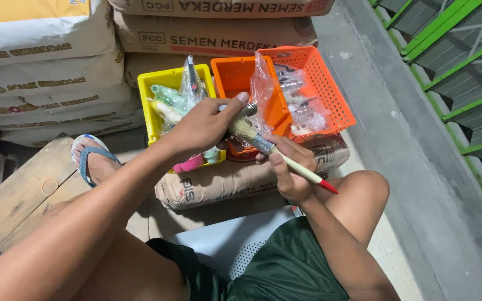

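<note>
My right hand (290, 167) grips a paintbrush (274, 151) with a pale wooden handle, a red tip and worn bristles. Its bristles touch a small metal fitting (249, 110) that my left hand (205, 125) holds just above the bins. A yellow bin (147, 100) with pale green and cream pipe fittings sits under my left hand. Beside it stands an orange bin (227, 75), and to its right an orange mesh basket (330, 89) holding clear plastic bags of metal parts.
The bins rest on a brown paper sack (224, 181). More stacked sacks (46, 72) rise behind them. My foot in a blue sandal (93, 156) rests on a wooden pallet (18, 195). A grey concrete ledge (419, 156) and green railing (464, 61) run along the right.
</note>
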